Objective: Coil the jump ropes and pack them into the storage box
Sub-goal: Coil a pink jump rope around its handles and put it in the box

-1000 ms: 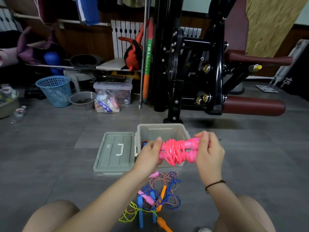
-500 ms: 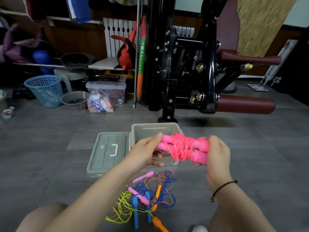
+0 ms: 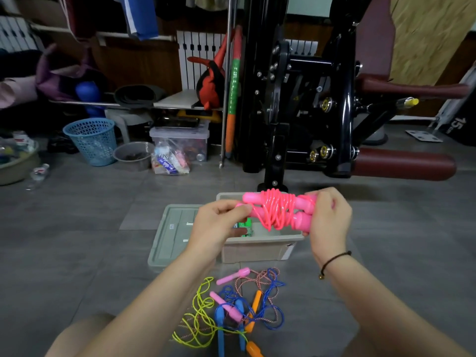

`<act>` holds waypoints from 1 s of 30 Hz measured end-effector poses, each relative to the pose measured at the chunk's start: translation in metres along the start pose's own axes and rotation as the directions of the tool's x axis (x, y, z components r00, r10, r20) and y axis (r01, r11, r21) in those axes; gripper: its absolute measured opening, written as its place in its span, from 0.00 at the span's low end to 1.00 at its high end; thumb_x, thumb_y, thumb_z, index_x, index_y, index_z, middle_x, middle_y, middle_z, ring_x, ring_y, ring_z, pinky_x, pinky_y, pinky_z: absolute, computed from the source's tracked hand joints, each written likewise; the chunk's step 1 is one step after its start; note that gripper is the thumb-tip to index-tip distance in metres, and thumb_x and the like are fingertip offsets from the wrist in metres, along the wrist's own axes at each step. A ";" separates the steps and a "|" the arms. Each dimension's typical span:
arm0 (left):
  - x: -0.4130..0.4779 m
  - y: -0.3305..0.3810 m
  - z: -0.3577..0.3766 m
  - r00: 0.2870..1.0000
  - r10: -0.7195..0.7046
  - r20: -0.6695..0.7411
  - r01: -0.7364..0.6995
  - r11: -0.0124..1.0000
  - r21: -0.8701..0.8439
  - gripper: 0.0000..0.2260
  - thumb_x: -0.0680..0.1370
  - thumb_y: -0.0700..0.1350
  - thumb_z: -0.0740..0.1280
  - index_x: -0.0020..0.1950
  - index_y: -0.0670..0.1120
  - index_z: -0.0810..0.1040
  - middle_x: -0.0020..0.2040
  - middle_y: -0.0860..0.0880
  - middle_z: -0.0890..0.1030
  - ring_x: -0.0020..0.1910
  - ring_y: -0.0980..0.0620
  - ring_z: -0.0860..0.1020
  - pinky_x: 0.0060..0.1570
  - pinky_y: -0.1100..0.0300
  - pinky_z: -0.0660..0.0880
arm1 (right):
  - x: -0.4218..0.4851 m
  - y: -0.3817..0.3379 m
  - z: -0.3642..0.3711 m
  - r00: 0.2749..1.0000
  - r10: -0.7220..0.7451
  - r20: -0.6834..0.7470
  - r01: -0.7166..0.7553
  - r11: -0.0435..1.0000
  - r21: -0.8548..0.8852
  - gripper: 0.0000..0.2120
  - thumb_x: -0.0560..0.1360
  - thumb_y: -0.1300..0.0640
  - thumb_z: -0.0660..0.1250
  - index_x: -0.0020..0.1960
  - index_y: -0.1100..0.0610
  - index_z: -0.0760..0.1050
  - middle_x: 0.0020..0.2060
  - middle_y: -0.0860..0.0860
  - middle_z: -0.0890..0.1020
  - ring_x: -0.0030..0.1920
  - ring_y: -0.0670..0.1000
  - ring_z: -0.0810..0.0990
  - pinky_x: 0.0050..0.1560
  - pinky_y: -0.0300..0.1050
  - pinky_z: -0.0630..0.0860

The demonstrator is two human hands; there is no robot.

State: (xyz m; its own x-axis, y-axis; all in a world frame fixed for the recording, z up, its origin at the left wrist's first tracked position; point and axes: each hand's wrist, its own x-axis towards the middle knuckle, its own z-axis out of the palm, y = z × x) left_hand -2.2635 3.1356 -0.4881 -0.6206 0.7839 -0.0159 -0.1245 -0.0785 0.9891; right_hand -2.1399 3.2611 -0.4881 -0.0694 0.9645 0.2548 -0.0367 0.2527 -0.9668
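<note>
Left hand [image 3: 219, 222]: thumb and fingertips pinch the left end of the pink jump rope [image 3: 278, 212]. Right hand [image 3: 327, 220]: fingers curled round the right ends of both handles. The cord is wound in many turns around the two handles, which lie side by side; no loose tail is visible.

Change over the last second: the bundle was held low, in front of the near wall of the storage box [image 3: 257, 249]. It is now held higher and further out, above the open box and towards its far rim. It is clear of the box and touches neither rim nor contents. The winding looks the same, so coiling of this rope appears complete and the work has passed from wrapping to placing.

Box status: open, with the lid [image 3: 170, 235] flat on the floor, touching its left side. A green item [image 3: 244, 225], probably an already packed rope, lies inside.

Next step, as judged: lower the bundle into the free space beside the green item, releasing both ends together so the turns do not slip.

Outstanding: a tangled pile of loose ropes [image 3: 239, 307] (yellow, blue, orange, pink) lies on the floor near the box, uncoiled
</note>
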 end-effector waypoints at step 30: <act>0.036 -0.017 0.001 0.968 -0.222 -0.118 0.182 0.943 -0.280 0.04 0.74 0.45 0.69 0.44 0.48 0.75 0.29 0.55 0.79 0.30 0.58 0.75 0.34 0.63 0.71 | -0.040 0.033 0.026 0.806 0.510 0.301 -0.582 0.776 0.242 0.14 0.76 0.58 0.55 0.52 0.65 0.74 0.46 0.65 0.80 0.36 0.58 0.80 0.28 0.44 0.75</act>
State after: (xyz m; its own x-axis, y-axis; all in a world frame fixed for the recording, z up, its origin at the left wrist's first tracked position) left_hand -2.2835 3.1657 -0.5054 -0.6646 0.7034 -0.2519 -0.4470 -0.1042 0.8884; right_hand -2.1638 3.2289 -0.5293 -0.3748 0.8830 -0.2826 -0.2295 -0.3837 -0.8945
